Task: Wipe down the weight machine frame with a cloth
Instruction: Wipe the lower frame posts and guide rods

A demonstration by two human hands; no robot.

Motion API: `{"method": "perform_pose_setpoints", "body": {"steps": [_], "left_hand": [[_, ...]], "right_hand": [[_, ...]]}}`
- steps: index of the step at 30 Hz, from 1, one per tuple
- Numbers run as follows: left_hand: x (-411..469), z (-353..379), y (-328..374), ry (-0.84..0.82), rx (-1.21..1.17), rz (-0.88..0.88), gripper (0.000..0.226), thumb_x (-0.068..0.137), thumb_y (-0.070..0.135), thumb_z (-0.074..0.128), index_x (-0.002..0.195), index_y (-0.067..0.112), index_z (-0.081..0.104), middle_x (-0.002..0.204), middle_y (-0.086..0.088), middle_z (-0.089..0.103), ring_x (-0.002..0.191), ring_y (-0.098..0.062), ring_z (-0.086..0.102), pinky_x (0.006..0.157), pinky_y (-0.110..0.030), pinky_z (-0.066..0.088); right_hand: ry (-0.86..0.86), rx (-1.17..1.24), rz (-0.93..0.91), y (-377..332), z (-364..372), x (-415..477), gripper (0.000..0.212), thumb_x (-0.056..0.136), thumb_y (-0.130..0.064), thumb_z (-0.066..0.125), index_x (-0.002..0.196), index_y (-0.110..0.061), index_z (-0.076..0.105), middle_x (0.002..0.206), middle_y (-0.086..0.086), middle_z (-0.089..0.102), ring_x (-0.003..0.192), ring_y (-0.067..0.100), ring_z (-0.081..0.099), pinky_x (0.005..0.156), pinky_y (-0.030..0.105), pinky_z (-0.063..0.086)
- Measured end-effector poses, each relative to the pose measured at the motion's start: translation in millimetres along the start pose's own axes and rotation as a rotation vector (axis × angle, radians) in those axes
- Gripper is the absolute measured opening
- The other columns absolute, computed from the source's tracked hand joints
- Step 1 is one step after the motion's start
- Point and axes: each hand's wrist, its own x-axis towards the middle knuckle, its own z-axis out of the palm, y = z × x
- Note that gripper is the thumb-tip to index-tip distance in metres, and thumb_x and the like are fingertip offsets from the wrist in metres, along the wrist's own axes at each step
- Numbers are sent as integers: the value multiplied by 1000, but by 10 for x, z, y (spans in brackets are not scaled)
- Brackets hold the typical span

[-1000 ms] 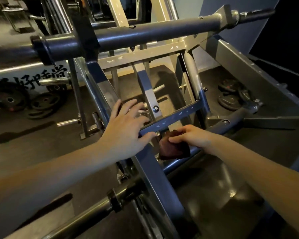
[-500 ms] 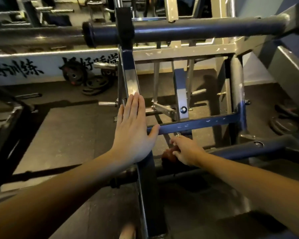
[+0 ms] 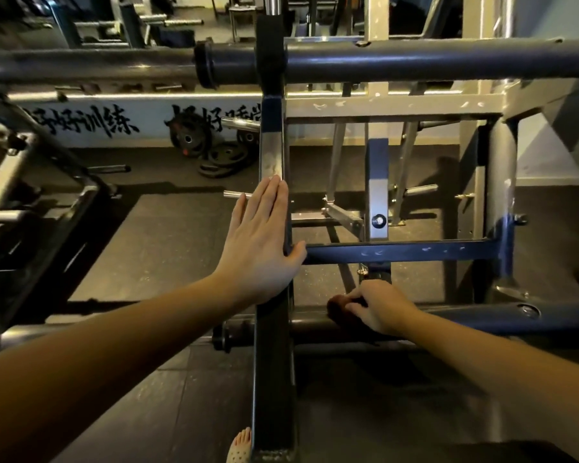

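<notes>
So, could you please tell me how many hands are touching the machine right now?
2. The left hand rests flat on the upright post; the right hand presses a cloth onto the low bar.

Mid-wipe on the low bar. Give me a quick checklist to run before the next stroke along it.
1. Cloth in right hand: ok, the fingers curl over it.
2. Cloth on the low bar: ok, it looks pressed onto the bar's top.
3. Left hand bracing: ok, flat on the upright post, thumb at the blue crossbar.
4. Path to the right along the bar: ok as far as the round cap.
5. Bolt just above the right hand: cannot tell if knuckles will clear it.
6. Bar already clean: cannot tell, too dim.
</notes>
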Motion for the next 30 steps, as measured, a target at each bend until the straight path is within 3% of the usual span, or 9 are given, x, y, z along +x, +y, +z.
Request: {"method": "perform_pose_setpoints", "body": {"steps": [4, 7, 15, 22, 26, 30], "left_hand": [[-8, -12, 2, -2, 16, 0, 94, 98, 53, 49, 163, 17, -6, 171, 1, -12, 156, -12, -16, 128, -44, -5], [-10, -7, -23, -7, 27, 10, 92, 98, 54, 46, 163, 17, -7, 171, 1, -12, 156, -12, -16, 128, -45, -5], [-30, -5, -59, 22, 3, 47, 87, 99, 54, 43, 163, 17, -3, 172, 1, -6, 157, -12, -12, 128, -44, -6], [-27, -13, -58, 13, -44, 73, 81, 101, 58, 38, 163, 19, 4, 172, -4, -3, 158, -18, -10, 128, -52, -1], [-70, -165, -177, -38, -248, 132, 72, 104, 54, 41, 163, 22, 16, 172, 0, 5, 158, -15, -6, 128, -51, -1], [-284, -359, -608, -87, -434, 275, 63, 103, 48, 51, 158, 25, 32, 167, 2, 26, 155, -18, 17, 128, -48, 14]], "right_hand": [[-140, 220, -148, -564, 80, 145, 19, 100, -42, 57, 108, -30, 71, 93, -8, 72, 87, 3, 67, 85, 30, 54], [-139, 244, -171, -588, 80, 177, 20, 100, -41, 58, 110, -31, 72, 94, -9, 73, 89, 2, 67, 89, 32, 55], [-1, 20, 249, -6, -352, -159, 22, 98, -32, 64, 112, -15, 67, 104, 3, 69, 98, 16, 65, 96, 35, 54], [248, 658, 247, -679, -730, -799, 20, 97, -31, 65, 108, -15, 71, 103, 6, 72, 98, 18, 68, 78, 30, 52], [390, 803, 210, -1270, -866, -1180, 24, 99, -32, 63, 117, -18, 71, 108, 3, 72, 103, 19, 68, 88, 35, 54], [559, 884, 220, -1892, -842, -1348, 29, 98, -31, 65, 125, -20, 66, 112, 1, 71, 101, 17, 69, 77, 28, 56]]}}
